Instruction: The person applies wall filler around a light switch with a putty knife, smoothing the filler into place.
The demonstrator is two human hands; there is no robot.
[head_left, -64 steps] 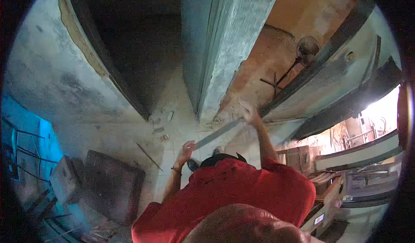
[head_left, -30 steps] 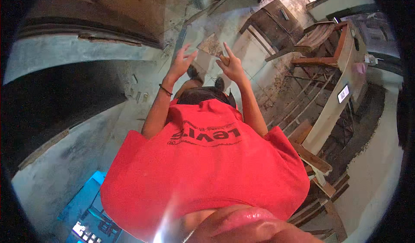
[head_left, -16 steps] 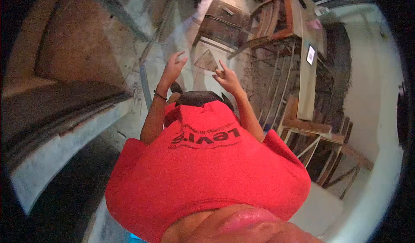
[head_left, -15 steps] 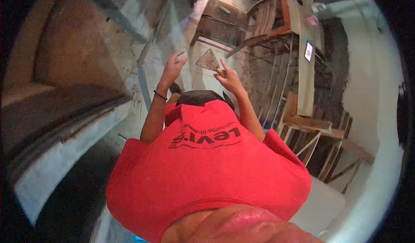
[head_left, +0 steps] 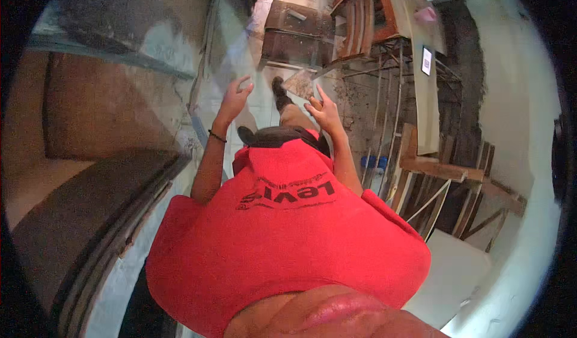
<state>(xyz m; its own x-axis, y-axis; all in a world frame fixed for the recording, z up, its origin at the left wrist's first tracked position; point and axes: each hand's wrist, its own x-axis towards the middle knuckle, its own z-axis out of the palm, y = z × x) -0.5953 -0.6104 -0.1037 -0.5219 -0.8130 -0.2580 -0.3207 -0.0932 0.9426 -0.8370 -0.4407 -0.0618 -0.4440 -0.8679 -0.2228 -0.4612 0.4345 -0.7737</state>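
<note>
My right hand (head_left: pixel 327 114) is closed round the handle of a trowel, its index finger stretched out. The trowel's flat triangular blade (head_left: pixel 299 85) is stained light brown and points away from me, over the tiled floor. My left hand (head_left: pixel 235 100) hangs in front of me at about the same height, holding nothing, with thumb and fingers apart. A dark beaded band (head_left: pixel 217 136) circles my left wrist. Under the trowel shows my dark shoe (head_left: pixel 279 91), one leg stretched forward.
Ahead stands a dark brown cabinet (head_left: pixel 299 34). To the right are a wooden chair (head_left: pixel 354 28), a long narrow table (head_left: pixel 426 109) with a phone (head_left: pixel 426 60) on it, metal bars and stacked wooden frames (head_left: pixel 442 169). A blue container (head_left: pixel 374 162) sits low among them. Large brown boards (head_left: pixel 114 109) line the left.
My leg has swung forward into view below the trowel. The surroundings have shifted slightly as I step. The trowel stays in my right hand, and my left hand remains empty.
</note>
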